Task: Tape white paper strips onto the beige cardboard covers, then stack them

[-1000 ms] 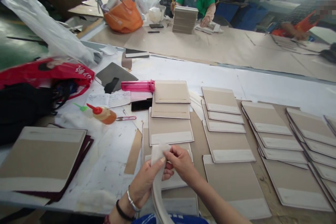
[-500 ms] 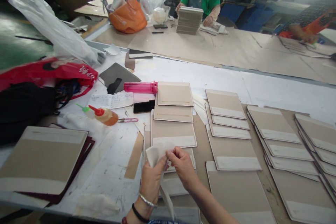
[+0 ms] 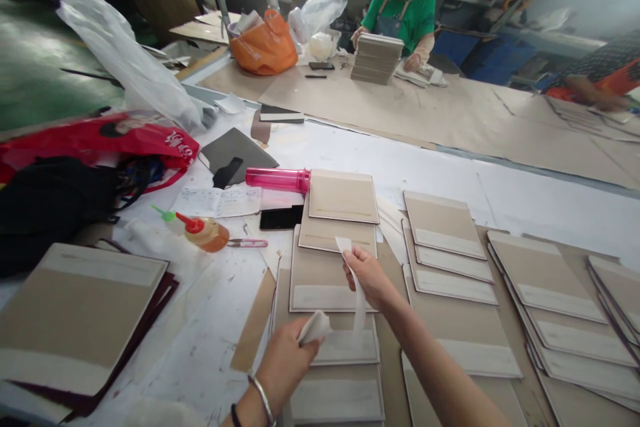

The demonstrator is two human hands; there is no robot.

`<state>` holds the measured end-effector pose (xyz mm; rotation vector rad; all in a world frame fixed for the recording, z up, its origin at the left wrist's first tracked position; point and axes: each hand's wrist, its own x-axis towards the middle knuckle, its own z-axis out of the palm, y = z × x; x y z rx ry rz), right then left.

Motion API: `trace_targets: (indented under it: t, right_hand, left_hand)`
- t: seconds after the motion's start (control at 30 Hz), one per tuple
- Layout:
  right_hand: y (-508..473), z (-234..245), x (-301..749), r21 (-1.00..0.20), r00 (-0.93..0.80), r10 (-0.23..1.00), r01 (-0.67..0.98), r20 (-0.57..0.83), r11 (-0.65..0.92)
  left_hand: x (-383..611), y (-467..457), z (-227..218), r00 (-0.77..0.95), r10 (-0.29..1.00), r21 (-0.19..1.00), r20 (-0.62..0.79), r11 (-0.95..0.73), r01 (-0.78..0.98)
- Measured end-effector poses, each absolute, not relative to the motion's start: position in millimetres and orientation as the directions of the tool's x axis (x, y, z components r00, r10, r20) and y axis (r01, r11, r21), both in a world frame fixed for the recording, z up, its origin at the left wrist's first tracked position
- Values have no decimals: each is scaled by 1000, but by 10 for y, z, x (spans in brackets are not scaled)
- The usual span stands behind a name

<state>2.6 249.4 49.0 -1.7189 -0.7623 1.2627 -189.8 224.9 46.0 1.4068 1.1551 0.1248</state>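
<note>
My right hand [image 3: 367,275] pinches a thin white strip [image 3: 359,307], which hangs down over the nearest column of boards. Lower and to the left, my left hand [image 3: 290,357] is closed around a folded bunch of white strips [image 3: 315,328]. Beneath both hands lie overlapping beige boards [image 3: 320,273] with dark edges and pale bands across them. The topmost board of this column [image 3: 343,193] carries a thin brownish line near its lower edge.
More columns of overlapping boards [image 3: 445,223] spread to the right. At left are stacked boards [image 3: 85,313], a glue bottle [image 3: 207,233], thread snips [image 3: 247,243], a phone [image 3: 280,217] and a pink bottle [image 3: 277,179]. Across the table, a person in green [image 3: 400,13] handles a stack [image 3: 377,57].
My hands have moved apart. The right hand has drawn one white strip up and away, while the left keeps the folded bunch lower down. The view has shifted slightly.
</note>
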Motion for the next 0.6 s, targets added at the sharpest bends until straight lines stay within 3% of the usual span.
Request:
trace_targets:
  t: [0.1, 0.2, 0.4, 0.6]
  right_hand:
    - [2827, 480, 194, -833, 155, 924, 400, -350, -383]
    - [3129, 472, 249, -770, 45, 935, 553, -353, -317]
    - [3498, 468, 197, -654, -125, 912, 735, -390, -179]
    - [3641, 445, 147, -519, -130, 898, 846, -420, -120]
  left_hand:
    - [-1930, 2551, 489, 534, 771, 688, -348, -177, 704]
    - [-1892, 2832, 433, 613, 784, 484, -97, -501, 717]
    - [-1794, 3179, 106, 694, 716, 416, 74, -655, 631]
    - [-1816, 3278, -48, 750, 641, 359, 161, -746, 561]
